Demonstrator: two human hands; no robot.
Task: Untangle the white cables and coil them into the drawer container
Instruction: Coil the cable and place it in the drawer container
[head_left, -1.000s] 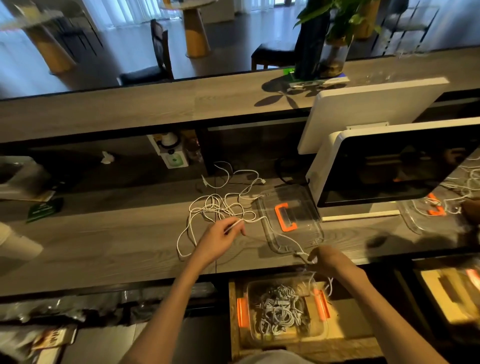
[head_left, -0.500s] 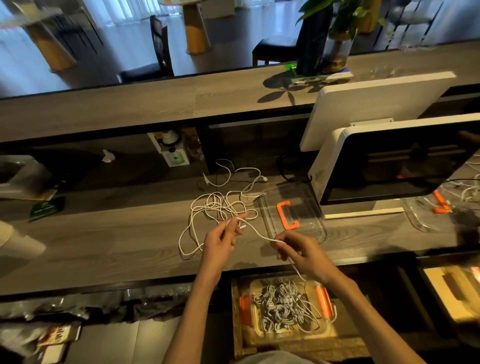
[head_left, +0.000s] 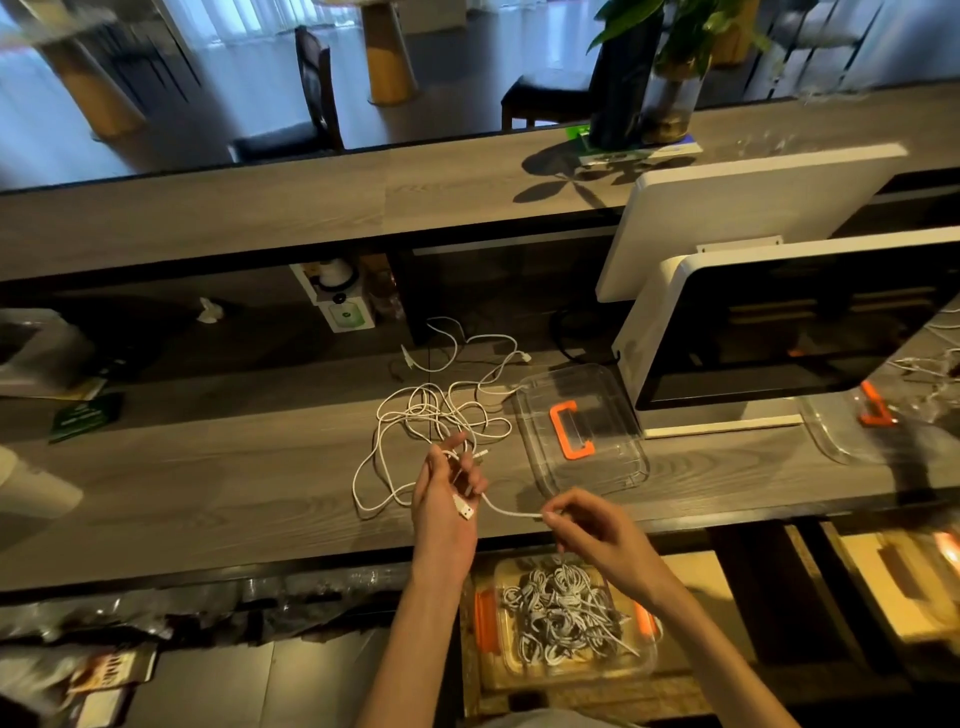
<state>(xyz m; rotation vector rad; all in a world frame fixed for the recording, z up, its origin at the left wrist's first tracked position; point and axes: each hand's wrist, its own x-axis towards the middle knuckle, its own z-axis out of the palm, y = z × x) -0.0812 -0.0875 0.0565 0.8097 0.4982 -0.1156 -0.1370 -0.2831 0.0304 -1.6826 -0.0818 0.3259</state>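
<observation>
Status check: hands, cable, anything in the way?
Left hand and right hand both pinch one white cable. Tangle on counter. Drawer container open, coils inside. Clear lid beside tangle.

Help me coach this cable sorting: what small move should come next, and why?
Probably wind the span around the left hand: it holds the plug end, the right hand pinches the same white cable, and the tangle lies beyond.

Head-worn view, forward and down
</observation>
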